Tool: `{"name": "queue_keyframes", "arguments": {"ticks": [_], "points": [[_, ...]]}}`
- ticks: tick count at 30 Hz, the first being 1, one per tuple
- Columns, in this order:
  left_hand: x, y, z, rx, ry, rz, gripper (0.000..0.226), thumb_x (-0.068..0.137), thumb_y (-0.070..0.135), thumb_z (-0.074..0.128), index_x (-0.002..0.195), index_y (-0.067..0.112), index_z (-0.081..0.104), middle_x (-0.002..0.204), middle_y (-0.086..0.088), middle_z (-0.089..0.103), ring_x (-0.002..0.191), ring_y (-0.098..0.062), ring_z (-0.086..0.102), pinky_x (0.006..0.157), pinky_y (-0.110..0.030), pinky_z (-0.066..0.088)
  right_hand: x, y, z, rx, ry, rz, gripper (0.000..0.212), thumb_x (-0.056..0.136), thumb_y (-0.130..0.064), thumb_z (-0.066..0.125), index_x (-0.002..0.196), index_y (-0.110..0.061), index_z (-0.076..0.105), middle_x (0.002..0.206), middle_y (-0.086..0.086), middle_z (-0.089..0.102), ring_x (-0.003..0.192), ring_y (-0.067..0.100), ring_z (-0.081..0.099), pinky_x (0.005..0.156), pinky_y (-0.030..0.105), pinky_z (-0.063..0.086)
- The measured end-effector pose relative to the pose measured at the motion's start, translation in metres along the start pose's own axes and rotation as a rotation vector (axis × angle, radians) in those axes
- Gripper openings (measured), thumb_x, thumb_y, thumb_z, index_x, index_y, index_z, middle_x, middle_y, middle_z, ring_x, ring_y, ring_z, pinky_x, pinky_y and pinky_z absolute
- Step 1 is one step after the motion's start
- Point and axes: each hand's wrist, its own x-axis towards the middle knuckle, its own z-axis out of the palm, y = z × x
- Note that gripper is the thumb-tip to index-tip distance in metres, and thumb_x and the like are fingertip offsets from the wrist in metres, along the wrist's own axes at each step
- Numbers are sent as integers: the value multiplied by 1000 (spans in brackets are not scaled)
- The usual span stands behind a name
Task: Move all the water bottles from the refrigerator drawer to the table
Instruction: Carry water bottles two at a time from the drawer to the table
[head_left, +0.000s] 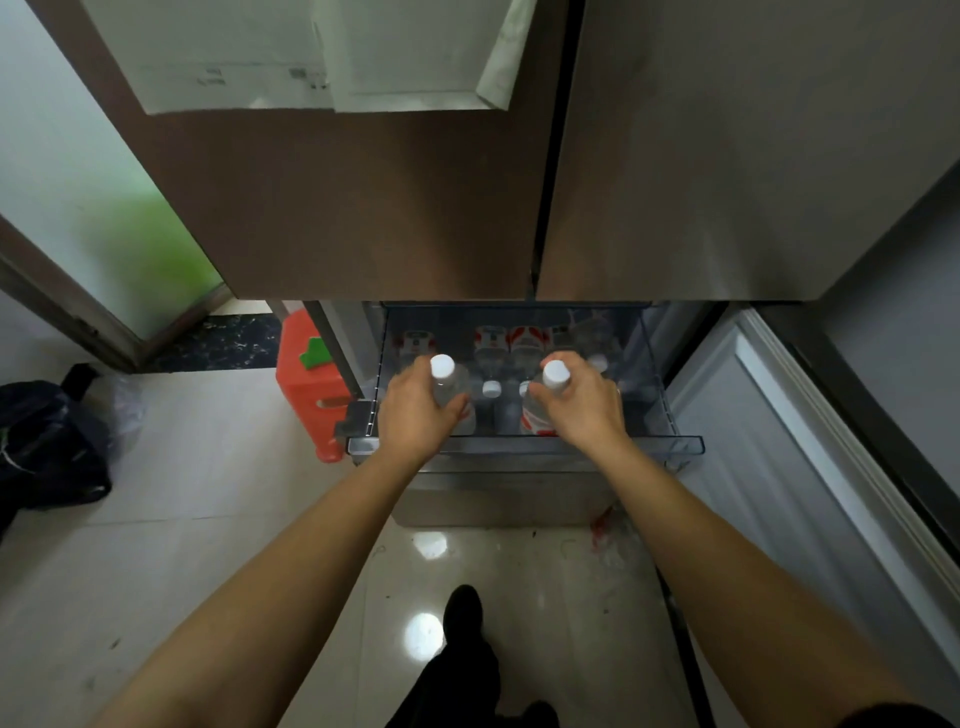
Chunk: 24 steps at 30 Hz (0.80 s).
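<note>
Tiled floor (218, 467), glossy. Black bag (47, 447) far left; red stool (306, 384) just beside the open refrigerator drawer (524, 447). Left hand (415, 410): fingers wrapped round an upright bottle (449, 389), white cap showing. Right hand (584, 402): fingers closed round a second bottle (540, 410). Further bottles (491, 358) stand behind, inside the drawer. Closed fridge doors (363, 208) above.

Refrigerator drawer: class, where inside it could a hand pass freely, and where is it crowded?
The drawer looks bare along its right wall, beyond the right hand. The middle is crowded: bottles stand between the left hand and right hand, each gripping one, with more behind.
</note>
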Motion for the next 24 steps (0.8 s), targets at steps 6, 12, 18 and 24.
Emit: {"name": "queue_keyframes", "arguments": {"ticks": [6, 12, 18, 24], "points": [[9, 4, 13, -42, -130, -49, 71, 79, 39, 77, 137, 32, 37, 129, -11, 40, 123, -33, 41, 93, -44, 46, 12, 6, -6, -89, -62, 56, 64, 73, -41, 84, 128, -21, 56, 116, 5, 66, 107, 28, 62, 77, 32, 47], [15, 1, 25, -160, -137, -70, 82, 76, 25, 82, 135, 31, 25, 127, -11, 56, 111, -35, 59, 86, -50, 53, 19, 13, 8, -320, -161, 151, 61, 56, -53, 84, 110, -38, 60, 117, 5, 49, 99, 29, 58, 69, 34, 49], [14, -7, 16, -243, -77, -25, 78, 75, 21, 84, 133, 33, 33, 122, -7, 64, 109, -30, 62, 87, -39, 53, 18, 24, 7, -86, -116, 151, 48, 58, -43, 84, 98, -31, 60, 91, -10, 65, 83, 13, 61, 59, 23, 41], [-5, 9, -19, -319, 63, 85, 78, 75, 23, 83, 134, 37, 34, 122, 0, 62, 106, -18, 60, 90, -36, 53, -7, 1, -19, 25, 40, -8, 72, 62, -35, 91, 124, -34, 53, 113, -2, 68, 105, 24, 62, 86, 34, 53]]}}
